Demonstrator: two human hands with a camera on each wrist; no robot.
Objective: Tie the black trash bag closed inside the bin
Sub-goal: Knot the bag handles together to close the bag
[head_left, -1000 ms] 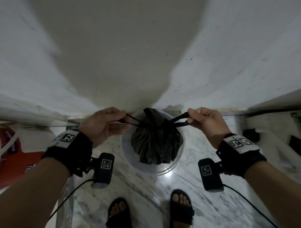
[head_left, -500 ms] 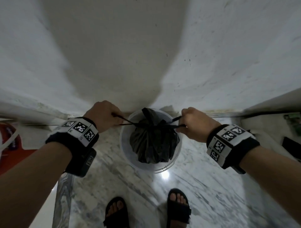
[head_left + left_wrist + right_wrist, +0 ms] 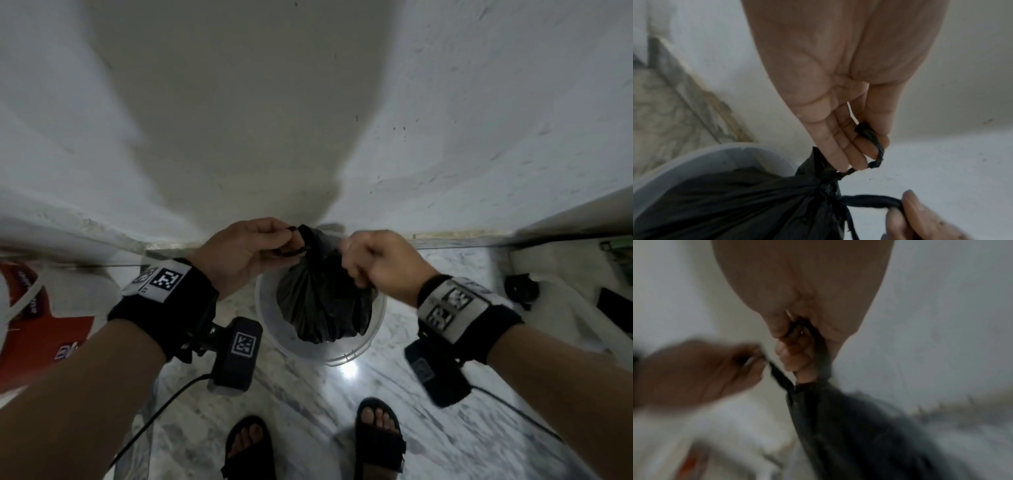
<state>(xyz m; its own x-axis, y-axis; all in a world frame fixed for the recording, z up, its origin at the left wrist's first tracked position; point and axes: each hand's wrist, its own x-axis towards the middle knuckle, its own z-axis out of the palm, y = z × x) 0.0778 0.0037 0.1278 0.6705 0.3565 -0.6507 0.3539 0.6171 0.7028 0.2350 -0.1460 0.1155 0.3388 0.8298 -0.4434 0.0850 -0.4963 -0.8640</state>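
The black trash bag (image 3: pixel 322 298) sits gathered at its neck inside a round white bin (image 3: pixel 371 337) on the floor by the wall. My left hand (image 3: pixel 246 253) pinches one black tie strand (image 3: pixel 872 139) just above the bag's knot (image 3: pixel 827 183). My right hand (image 3: pixel 373 263) grips the other strand (image 3: pixel 869 201), fingers curled round it beside the bag's neck. In the right wrist view, which is blurred, the right hand (image 3: pixel 801 344) holds its strand close over the bag (image 3: pixel 838 426), and the left hand (image 3: pixel 701 373) pinches its strand on the left.
White walls meet in a corner right behind the bin. A red and white bag (image 3: pixel 44 325) lies on the floor at the left. Dark objects (image 3: pixel 520 287) sit at the right wall. My sandalled feet (image 3: pixel 250 448) stand on the marble floor (image 3: pixel 308 394) in front.
Both hands have come in from a wide pull to meet right over the bag's neck. The strands, stretched taut sideways before, are now short and bunched at the knot.
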